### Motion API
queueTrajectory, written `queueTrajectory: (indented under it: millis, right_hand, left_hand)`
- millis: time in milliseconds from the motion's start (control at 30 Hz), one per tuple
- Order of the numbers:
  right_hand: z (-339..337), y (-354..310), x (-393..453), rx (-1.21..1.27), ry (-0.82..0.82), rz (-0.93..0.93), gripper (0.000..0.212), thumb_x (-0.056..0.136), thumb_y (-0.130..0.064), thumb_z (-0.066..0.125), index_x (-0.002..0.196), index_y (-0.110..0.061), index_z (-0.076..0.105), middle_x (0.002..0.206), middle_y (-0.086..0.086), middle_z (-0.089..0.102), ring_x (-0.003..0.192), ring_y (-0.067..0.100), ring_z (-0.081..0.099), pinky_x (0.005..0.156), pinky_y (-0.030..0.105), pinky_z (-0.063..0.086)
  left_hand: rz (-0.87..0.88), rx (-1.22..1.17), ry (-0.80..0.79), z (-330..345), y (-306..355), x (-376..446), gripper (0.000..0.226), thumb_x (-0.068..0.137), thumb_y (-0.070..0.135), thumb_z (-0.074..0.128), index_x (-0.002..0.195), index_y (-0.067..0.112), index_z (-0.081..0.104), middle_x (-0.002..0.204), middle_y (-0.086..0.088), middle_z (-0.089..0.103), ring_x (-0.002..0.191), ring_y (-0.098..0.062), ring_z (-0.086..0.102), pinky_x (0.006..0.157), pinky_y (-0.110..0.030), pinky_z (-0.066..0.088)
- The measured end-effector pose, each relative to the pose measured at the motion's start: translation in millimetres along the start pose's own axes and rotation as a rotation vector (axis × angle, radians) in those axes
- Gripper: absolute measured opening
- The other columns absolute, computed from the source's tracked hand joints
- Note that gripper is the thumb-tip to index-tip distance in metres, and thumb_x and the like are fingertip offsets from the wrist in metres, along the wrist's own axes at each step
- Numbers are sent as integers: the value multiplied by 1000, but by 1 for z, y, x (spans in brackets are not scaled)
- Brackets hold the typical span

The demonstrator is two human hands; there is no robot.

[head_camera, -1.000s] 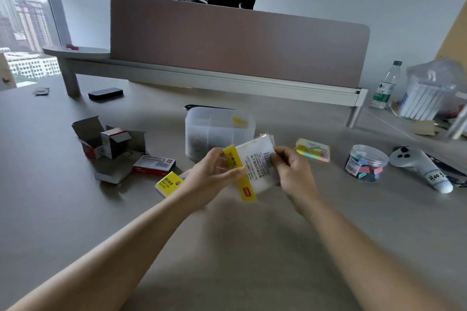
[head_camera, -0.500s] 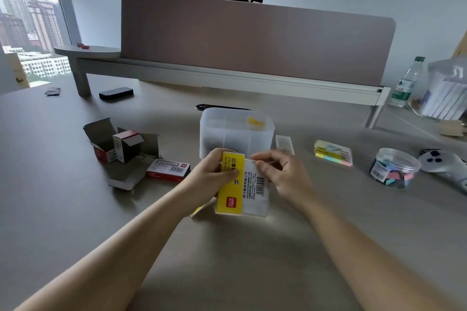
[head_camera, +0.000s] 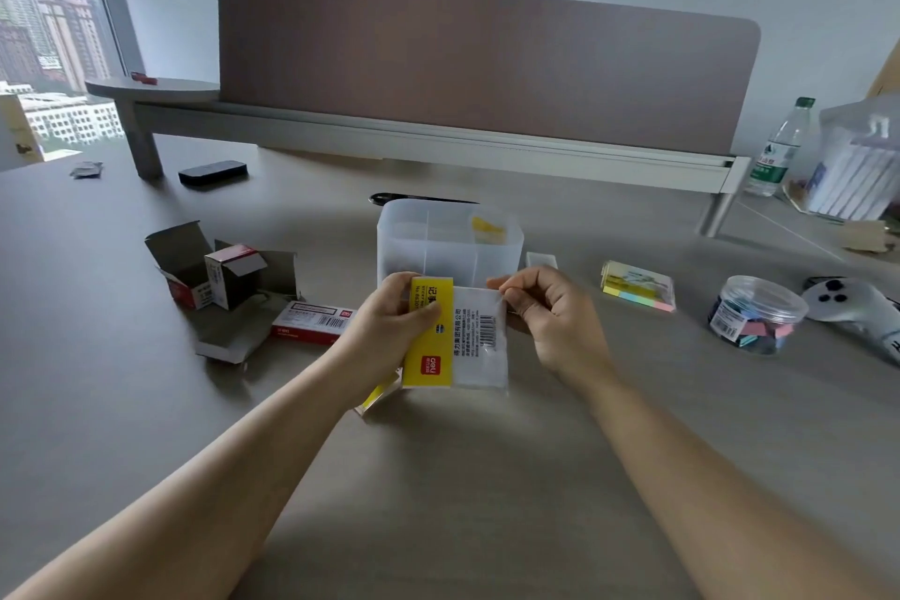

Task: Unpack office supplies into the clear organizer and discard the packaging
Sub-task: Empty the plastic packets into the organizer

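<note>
I hold a small clear plastic packet with a yellow label strip upright over the table, just in front of the clear organizer. My left hand grips the packet's yellow left side. My right hand pinches its top right corner. The organizer has dividers and something yellow inside at the back. Opened red and grey cardboard boxes lie to the left, with a shut red and white box beside them. A yellow item peeks out under my left wrist.
A sticky-flag pack, a round clear tub of coloured clips and a white controller lie to the right. A desk divider stands behind the organizer, a person behind it. A black device and water bottle sit farther off.
The packet has come down from a tilted hold to upright and closer to the organizer. My right hand slid from its right edge to its top right corner. The camera moved nearer.
</note>
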State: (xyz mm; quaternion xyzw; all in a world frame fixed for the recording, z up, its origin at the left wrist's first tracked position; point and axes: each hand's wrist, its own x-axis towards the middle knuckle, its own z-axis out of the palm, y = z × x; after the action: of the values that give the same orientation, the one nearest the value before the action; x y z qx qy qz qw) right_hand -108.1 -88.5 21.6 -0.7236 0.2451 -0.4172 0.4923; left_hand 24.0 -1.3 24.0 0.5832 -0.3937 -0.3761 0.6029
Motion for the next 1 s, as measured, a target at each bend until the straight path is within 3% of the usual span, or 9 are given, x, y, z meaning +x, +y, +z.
queueTrajectory:
  millis: [100,167,267,333,433,500,800,1000]
  right_hand:
    - [-2,2,1,-120,32,-22,30,87,0,48,68,-22,53,86,5,55,77,13,55,76,22,52]
    - [-4,2,-1,-249,-19,-10,25,87,-9,52,68,-24,52,74,-1,54,69,10,49,69,20,46]
    - [-4,2,-4,-242,-59,56,18,85,-21,57,69,-18,52,66,-5,52,65,9,48,62,20,42]
    - [-1,4,-2,-271,-25,66,21,81,-24,63,66,-17,50,64,-5,52,61,8,46,53,12,40]
    - [2,6,0,-292,34,85,28,77,-15,68,63,-20,45,62,-5,48,58,8,44,50,9,39]
    - [1,6,2,-242,42,127,30,77,-7,67,64,-19,43,64,-2,47,61,12,45,58,19,44]
    - [-8,0,4,103,-28,231,31,78,14,55,77,-13,39,71,6,40,50,12,55,53,25,57]
    - [-10,-4,4,-8,-30,87,27,79,10,56,71,-11,42,73,4,49,52,11,57,51,18,55]
  left_hand:
    - [38,49,32,0,0,0,20,90,7,44,109,14,43,87,1,57,77,-13,59,64,-29,53]
    - [79,120,51,0,-2,-1,20,90,7,46,108,14,44,86,1,57,79,-16,59,70,-32,53]
    - [100,190,62,2,-5,-1,18,89,8,47,104,18,43,86,0,58,86,-22,60,76,-40,54]
    - [108,223,61,2,-5,-1,18,89,9,48,102,20,42,90,-4,59,92,-26,61,82,-47,53]
    - [122,263,56,2,-5,-1,20,90,10,48,104,21,41,97,-7,59,96,-27,60,84,-47,52]
    - [127,273,50,1,-6,-1,20,89,10,48,105,21,40,97,-6,58,95,-25,60,83,-45,52]
    - [119,220,55,-7,-3,3,20,90,10,45,105,22,40,85,7,56,81,-12,58,65,-26,51]
    - [87,160,39,-8,-2,5,18,90,8,45,96,25,44,89,4,58,91,-20,59,77,-40,52]
